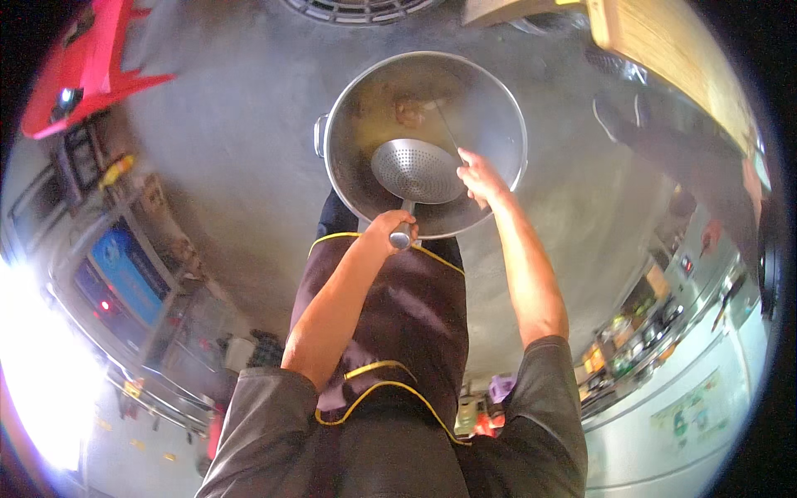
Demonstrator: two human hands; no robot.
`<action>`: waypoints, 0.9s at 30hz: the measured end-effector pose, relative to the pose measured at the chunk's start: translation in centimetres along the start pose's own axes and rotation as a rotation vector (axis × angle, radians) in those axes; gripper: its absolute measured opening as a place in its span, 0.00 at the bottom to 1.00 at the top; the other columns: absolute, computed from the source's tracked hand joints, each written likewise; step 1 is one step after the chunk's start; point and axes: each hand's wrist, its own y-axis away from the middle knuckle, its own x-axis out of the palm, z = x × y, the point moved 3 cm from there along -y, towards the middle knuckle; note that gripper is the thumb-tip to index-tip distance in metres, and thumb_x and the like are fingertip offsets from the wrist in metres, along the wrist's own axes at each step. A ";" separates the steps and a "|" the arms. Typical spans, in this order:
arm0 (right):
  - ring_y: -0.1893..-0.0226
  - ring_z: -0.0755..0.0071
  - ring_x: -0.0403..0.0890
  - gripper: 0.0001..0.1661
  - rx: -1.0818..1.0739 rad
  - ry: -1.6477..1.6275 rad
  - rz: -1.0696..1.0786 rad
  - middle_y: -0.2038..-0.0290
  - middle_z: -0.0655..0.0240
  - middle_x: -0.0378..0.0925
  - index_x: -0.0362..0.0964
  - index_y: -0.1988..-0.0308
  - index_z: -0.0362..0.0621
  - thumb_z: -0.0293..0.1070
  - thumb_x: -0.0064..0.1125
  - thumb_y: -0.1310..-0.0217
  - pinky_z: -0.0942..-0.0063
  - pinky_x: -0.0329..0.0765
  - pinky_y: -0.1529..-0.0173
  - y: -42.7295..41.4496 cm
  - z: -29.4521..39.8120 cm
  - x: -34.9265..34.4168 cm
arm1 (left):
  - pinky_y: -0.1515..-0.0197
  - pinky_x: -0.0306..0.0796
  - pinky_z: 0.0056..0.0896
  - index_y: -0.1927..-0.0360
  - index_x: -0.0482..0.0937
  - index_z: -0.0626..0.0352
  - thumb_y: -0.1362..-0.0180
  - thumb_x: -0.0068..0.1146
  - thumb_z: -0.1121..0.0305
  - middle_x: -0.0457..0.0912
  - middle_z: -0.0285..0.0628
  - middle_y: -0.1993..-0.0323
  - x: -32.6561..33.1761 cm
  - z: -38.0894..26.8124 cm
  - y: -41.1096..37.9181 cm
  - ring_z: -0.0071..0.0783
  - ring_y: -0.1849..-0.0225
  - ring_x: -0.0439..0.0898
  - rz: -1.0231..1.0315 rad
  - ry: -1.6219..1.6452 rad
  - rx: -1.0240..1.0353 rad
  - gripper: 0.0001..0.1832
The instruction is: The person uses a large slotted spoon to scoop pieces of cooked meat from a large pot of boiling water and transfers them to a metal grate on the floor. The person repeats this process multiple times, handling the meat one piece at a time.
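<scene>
A large round metal pot (pixel 336 163) with a side handle stands on the floor before me. Cloudy yellowish liquid (pixel 380 124) is in it, and a brownish lump, perhaps meat, shows near its far side. My left hand (pixel 391 230) grips the handle of a perforated metal skimmer (pixel 414 171) at the near rim. The skimmer's round bowl hangs inside the pot, with nothing plainly in it. My right hand (pixel 482 177) holds a long, thin tool (pixel 449 129) slanting toward the brownish lump. Blur hides the tool's far end, so its kind is unclear.
A red plastic stool or crate (pixel 103 75) is at the upper left. Wooden furniture (pixel 660 43) juts in at the upper right, near another person's dark-clad leg (pixel 679 146). A round drain-like grille (pixel 367 11) lies beyond the pot. Bottles and jars (pixel 622 339) crowd the right side.
</scene>
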 end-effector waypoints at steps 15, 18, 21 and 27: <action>0.84 0.69 0.72 0.35 0.084 0.155 0.079 0.75 0.64 0.73 0.58 0.34 0.46 0.30 0.48 0.43 0.66 0.74 0.79 -13.1 -3.6 0.3 | 0.75 0.76 0.32 0.62 0.68 0.65 0.43 0.54 0.75 0.74 0.48 0.72 5.0 -1.9 -13.1 0.38 0.72 0.79 0.287 0.418 0.137 0.09; 0.85 0.62 0.78 0.34 0.014 0.075 0.056 0.76 0.56 0.78 0.62 0.37 0.42 0.29 0.46 0.46 0.63 0.74 0.83 -10.2 -4.9 2.4 | 0.77 0.75 0.33 0.63 0.70 0.65 0.41 0.53 0.72 0.76 0.46 0.73 3.9 0.2 -15.2 0.37 0.77 0.78 0.310 0.240 0.206 0.08; 0.87 0.65 0.75 0.36 -0.083 0.208 0.084 0.79 0.58 0.76 0.57 0.34 0.40 0.28 0.47 0.44 0.64 0.73 0.82 -5.9 -5.3 2.6 | 0.78 0.75 0.34 0.65 0.72 0.65 0.42 0.53 0.72 0.77 0.45 0.76 2.8 1.6 -15.6 0.36 0.79 0.78 0.113 0.095 0.247 0.06; 0.88 0.70 0.74 0.35 -0.157 0.060 0.007 0.80 0.60 0.75 0.57 0.34 0.39 0.28 0.48 0.42 0.68 0.73 0.82 -2.1 -5.4 1.7 | 0.78 0.73 0.39 0.74 0.77 0.64 0.47 0.58 0.73 0.78 0.46 0.80 0.9 0.8 -16.2 0.38 0.80 0.78 0.080 -0.078 0.273 0.05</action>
